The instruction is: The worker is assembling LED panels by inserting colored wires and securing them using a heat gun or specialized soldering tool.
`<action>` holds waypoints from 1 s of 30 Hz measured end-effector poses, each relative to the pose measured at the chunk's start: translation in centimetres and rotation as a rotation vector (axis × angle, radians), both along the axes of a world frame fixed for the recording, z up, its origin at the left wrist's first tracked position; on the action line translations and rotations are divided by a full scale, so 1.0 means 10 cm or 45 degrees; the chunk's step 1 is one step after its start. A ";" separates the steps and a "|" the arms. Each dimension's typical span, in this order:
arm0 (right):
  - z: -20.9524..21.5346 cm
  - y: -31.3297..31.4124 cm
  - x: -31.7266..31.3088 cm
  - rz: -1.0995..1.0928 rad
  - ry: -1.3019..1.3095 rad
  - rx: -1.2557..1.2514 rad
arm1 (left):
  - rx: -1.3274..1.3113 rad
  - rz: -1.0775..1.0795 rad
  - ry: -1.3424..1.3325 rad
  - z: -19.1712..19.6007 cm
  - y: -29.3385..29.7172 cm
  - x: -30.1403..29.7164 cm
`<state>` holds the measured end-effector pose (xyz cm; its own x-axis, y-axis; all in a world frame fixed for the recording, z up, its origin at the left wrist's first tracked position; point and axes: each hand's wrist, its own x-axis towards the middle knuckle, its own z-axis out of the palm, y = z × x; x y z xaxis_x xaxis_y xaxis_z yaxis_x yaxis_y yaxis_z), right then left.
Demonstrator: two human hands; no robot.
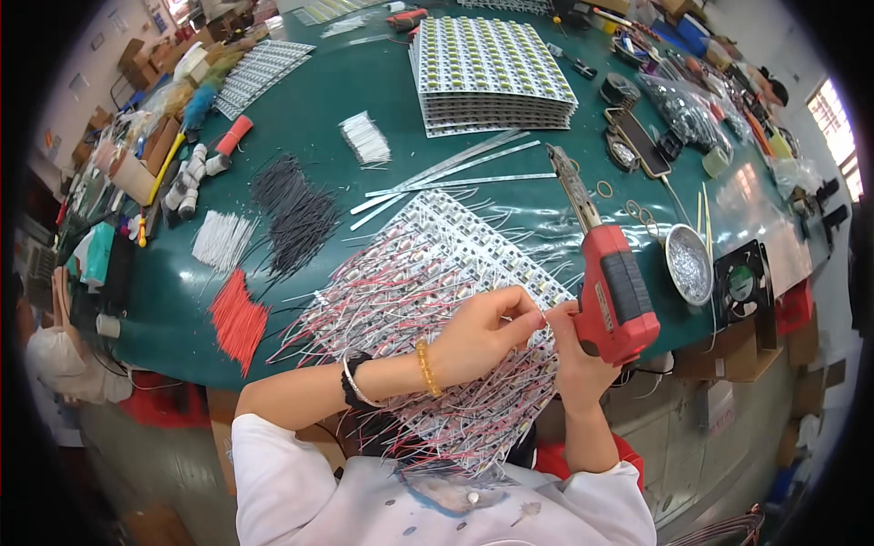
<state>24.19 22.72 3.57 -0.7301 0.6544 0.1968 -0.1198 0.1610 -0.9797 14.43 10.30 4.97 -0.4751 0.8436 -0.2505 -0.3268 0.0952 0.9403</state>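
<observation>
Green tabletop (319, 100), one; crowded along its left and right edges.

Circuit-board panel (455, 223), one: set askew at the near edge and reaching past it toward my lap; red and white leads (382, 291) spread thickly over most of its face, pale board showing along its far right side.

Left hand (487, 335), mine: above the panel's right side, fingers closed to a narrow pinch; what lies between them is too small to tell. Yellow bead bracelet (429, 369) at the wrist.

Right hand (583, 369), mine: holding one red-and-black soldering gun (614, 291), metal nozzle toward the far edge; thumb at my left fingertips.

Loose stock, toward the left edge: black wires (296, 214), one heap; white wires (223, 241), one heap, just left of these; red wires (239, 320), one heap, by the near edge.

Pale strips (446, 175), several, crossing, beyond the panel.

Stack of board sheets (492, 68), one, toward the far edge.

Metal bowl (672, 273), one, silvery pieces (689, 259) inside, near the right edge.
</observation>
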 end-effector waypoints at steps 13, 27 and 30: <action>0.00 0.05 0.00 -0.055 0.026 0.144 | -0.108 0.047 0.601 0.03 0.02 0.03; 0.35 0.35 0.14 0.103 0.182 0.603 | -0.356 0.681 0.966 -0.08 -0.63 -1.35; 0.48 0.35 -0.01 0.196 0.241 0.691 | -0.358 0.685 1.134 -0.29 -0.60 -1.45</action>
<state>24.07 26.20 8.41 -0.7282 0.3130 0.6097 -0.3460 0.5999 -0.7213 -0.07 4.29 2.09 -0.8736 0.4356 0.2168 0.4013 0.3931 0.8273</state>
